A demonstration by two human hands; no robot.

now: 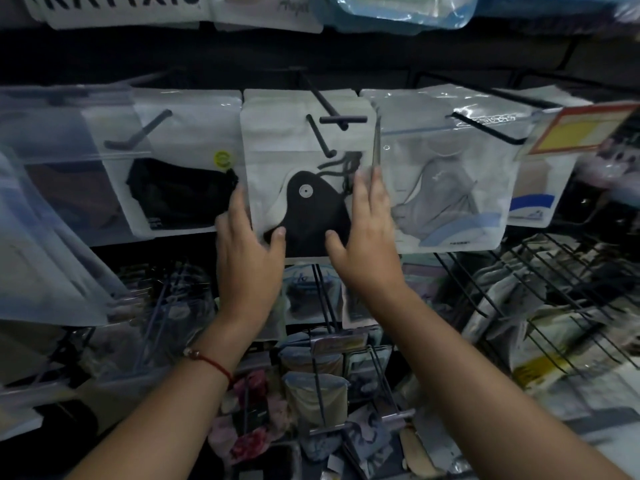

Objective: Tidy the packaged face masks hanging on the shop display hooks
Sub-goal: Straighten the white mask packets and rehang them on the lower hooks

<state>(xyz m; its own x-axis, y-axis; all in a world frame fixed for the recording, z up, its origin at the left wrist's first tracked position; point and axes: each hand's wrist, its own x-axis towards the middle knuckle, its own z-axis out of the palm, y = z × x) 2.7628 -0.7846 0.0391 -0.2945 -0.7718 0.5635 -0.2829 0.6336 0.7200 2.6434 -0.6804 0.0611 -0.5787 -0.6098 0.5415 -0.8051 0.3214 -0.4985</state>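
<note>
A white packet with a black face mask (pixel 304 188) hangs on a black display hook (pixel 320 133) in the middle of the rack. My left hand (pixel 247 244) grips the packet's lower left edge, thumb on the front and fingers behind. My right hand (pixel 367 233) grips its right edge the same way, thumb on the black mask window. To the left hangs another black-mask packet (pixel 180 188), and to the right a clear packet with a grey mask (pixel 443 195).
More packets hang in a row above (pixel 180 12). A yellow and red price tag (pixel 581 133) sits on the hook at the right. Wire hooks with smaller packs (pixel 325 368) stand out below, and a black wire basket (pixel 554 289) holds goods at lower right.
</note>
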